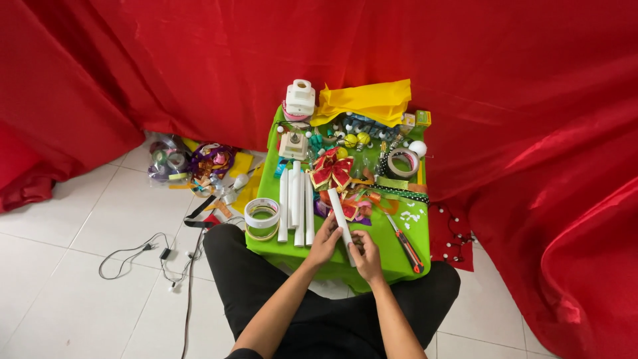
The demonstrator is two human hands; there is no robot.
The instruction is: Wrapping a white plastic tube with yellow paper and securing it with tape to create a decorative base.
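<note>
Two hands meet at the near edge of the green table (399, 256), forearms angled in from below. L hand (323, 242) has its fingers curled round the low end of a white tube (339, 214), which slants up and away over the tabletop. R hand (366, 256) sits just beside it at the tube's near tip, fingers bent and pinched on that end; exact finger contact too small to tell.

Left of the tube: a row of white tubes (296, 203) lying side by side, and a tape roll (262, 218) at the table's left edge. Right: an orange cutter (407, 244) near the right front corner. Beyond: a red bow (330, 168) and mixed ribbons.

Tabletop crowded; the only bare patch is at the front right, around the cutter. Red cloth (531, 100) closes in behind and to the right. White tiled floor (80, 219) lies open to the left, with a thin cable (143, 256) on it.
</note>
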